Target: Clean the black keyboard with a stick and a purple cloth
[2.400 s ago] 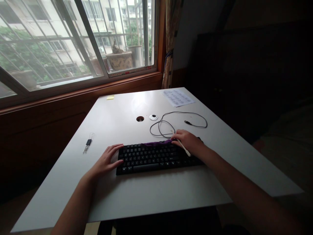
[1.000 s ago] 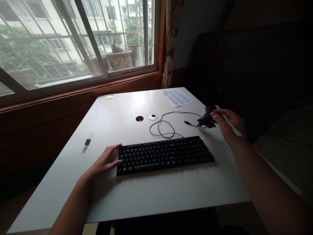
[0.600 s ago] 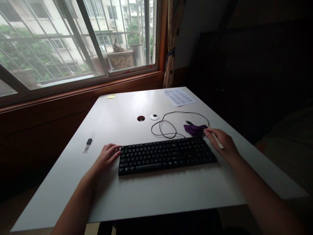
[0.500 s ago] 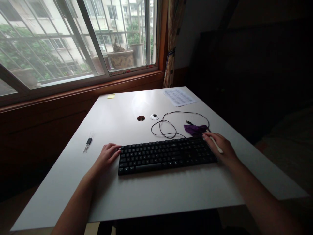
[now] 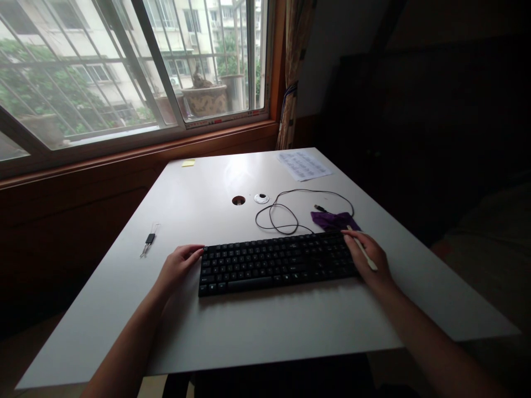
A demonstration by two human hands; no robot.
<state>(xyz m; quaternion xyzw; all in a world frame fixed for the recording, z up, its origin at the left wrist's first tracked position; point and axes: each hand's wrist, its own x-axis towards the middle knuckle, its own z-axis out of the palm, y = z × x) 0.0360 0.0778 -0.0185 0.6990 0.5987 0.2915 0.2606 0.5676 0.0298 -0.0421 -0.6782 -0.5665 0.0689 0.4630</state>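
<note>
A black keyboard [image 5: 253, 267] lies on the white table in front of me. My left hand [image 5: 181, 262] is at its left end, fingers and thumb drawn together on the upper left corner. At the opposite end, my right hand [image 5: 367, 255] holds a thin cream-coloured stick [image 5: 362, 249], possibly a small brush, against the palm while its fingers rest on the keyboard's right edge. The right hand hides part of that end. Just behind it lies a crumpled purple cloth [image 5: 332, 221]. The black cable [image 5: 286, 205] loops behind the keyboard, its USB plug [image 5: 320, 208] beside the cloth.
A black binder clip [image 5: 150, 239] lies on the left of the table [image 5: 265, 331]. Toward the back are a yellow sticky note [image 5: 188, 163], printed sheets [image 5: 307, 166], a round hole [image 5: 238, 200] and its white cover [image 5: 261, 198]. A barred window [image 5: 174, 66] stands beyond.
The keyboard has shifted very slightly left. My left hand's fingers have drawn closer together at its corner. My right hand, with the stick, has moved a little left and nearer to me.
</note>
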